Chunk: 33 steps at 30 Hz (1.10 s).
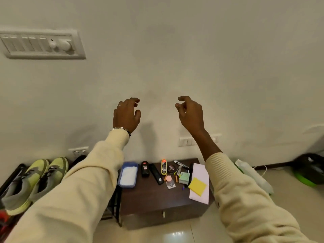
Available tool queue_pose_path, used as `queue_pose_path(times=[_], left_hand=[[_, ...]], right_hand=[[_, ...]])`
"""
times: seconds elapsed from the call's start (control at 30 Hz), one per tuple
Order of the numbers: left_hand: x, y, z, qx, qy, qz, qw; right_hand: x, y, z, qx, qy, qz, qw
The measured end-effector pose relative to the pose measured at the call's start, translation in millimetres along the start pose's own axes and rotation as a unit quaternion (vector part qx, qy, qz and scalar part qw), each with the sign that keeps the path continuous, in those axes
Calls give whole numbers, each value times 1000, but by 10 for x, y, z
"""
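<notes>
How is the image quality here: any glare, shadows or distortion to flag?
Head view: wide-angle bending curves the switch panel; the left hand and right hand cast soft shadows on the wall; glare spots the floor tile; small items on the cabinet look soft.

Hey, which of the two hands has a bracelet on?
The left hand: a beaded bracelet circles its wrist at the sleeve edge. The right hand has a bare wrist.
</notes>
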<state>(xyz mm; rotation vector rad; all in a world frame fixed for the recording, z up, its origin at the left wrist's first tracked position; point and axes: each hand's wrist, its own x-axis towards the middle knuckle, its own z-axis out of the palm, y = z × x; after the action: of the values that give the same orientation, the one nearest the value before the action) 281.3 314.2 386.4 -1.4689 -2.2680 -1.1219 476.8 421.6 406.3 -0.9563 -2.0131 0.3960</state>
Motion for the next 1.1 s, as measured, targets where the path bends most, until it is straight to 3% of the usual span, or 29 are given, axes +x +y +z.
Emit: queue_pose_path(times=[0.23, 0.57, 0.73, 0.83, 0.93, 1.1], left_hand=[[-889, -15, 430, -5, -73, 0, 997], [-2245, -388, 1167, -27, -205, -64, 976], [-2940, -796, 2176, 0, -248, -86, 965], [-3469, -1317, 3114, 23, -255, -74, 964], [-3964, -1782, 3843, 46, -208, -57, 975], [-4429, -2252, 4555, 72, -17, 4, 997]], right_hand=[[-953, 424, -51, -3, -25, 52, 998], [-2422, 1167, 456, 20, -155, 166, 974], [-3194, 2075, 1306, 6, -255, 205, 945], [-3772, 2848, 2101, 14, -290, 197, 936], [-4237, 3469, 2804, 41, -300, 199, 932], [-4880, 4089, 3725, 76, -226, 209, 949]])
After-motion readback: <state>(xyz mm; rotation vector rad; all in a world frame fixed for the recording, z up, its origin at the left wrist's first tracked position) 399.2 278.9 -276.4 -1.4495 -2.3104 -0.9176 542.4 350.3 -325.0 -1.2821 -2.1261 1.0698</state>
